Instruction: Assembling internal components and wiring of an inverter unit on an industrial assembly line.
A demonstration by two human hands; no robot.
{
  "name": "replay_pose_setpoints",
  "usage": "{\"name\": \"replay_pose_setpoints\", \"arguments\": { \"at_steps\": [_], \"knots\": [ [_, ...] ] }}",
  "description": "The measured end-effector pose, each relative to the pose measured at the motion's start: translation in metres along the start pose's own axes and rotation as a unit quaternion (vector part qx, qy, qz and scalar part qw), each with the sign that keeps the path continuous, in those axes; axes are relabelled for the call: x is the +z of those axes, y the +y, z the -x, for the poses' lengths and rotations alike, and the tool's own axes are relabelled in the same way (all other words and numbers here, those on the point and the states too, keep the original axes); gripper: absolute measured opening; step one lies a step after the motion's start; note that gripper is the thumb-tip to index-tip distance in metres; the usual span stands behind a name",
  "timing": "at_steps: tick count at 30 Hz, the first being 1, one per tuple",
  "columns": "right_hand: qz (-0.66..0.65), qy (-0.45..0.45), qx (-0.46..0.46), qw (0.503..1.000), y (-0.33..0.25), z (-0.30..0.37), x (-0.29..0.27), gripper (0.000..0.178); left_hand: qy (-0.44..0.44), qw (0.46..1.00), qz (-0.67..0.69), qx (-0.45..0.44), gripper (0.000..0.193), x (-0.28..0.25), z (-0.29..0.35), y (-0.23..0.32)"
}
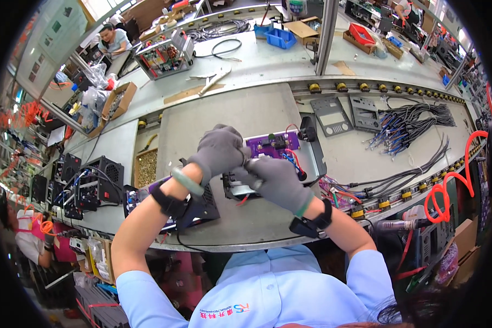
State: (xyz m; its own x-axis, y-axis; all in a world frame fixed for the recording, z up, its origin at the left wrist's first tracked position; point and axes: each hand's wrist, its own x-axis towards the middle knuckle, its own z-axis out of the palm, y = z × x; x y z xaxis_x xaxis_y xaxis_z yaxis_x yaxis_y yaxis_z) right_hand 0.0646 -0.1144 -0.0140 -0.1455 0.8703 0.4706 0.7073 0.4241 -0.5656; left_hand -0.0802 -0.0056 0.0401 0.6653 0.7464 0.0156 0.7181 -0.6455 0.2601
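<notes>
Both my hands wear grey gloves and meet over an opened electronic unit in the middle of the bench. Fingers curled, my left hand is above the near-left side of its purple circuit board. My right hand is closed too, its fingertips close against the left hand's. Whatever lies between the fingers is hidden. Red and blue wires run from the board beside the right hand. The unit's dark metal casing shows on the right. Beneath my left forearm sits a second dark perforated housing.
Grey front panels and bundled black cables lie at the right. An orange coiled hose hangs there. Dark assembled units stand left, near a box of small screws. A co-worker sits across the bench, far left.
</notes>
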Motion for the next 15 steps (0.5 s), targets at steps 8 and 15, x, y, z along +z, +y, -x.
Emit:
{"name": "replay_pose_setpoints", "arguments": {
  "at_steps": [8, 15],
  "knots": [
    [-0.147, 0.029, 0.108, 0.983, -0.002, -0.009, 0.02, 0.022, 0.019, 0.994, -0.057, 0.094, 0.029, -0.047, 0.058, 0.005],
    [-0.249, 0.068, 0.064, 0.964, 0.003, -0.022, 0.032, 0.033, 0.111, 0.963, 0.244, -0.04, 0.025, -0.033, 0.083, -0.028]
  ]
}}
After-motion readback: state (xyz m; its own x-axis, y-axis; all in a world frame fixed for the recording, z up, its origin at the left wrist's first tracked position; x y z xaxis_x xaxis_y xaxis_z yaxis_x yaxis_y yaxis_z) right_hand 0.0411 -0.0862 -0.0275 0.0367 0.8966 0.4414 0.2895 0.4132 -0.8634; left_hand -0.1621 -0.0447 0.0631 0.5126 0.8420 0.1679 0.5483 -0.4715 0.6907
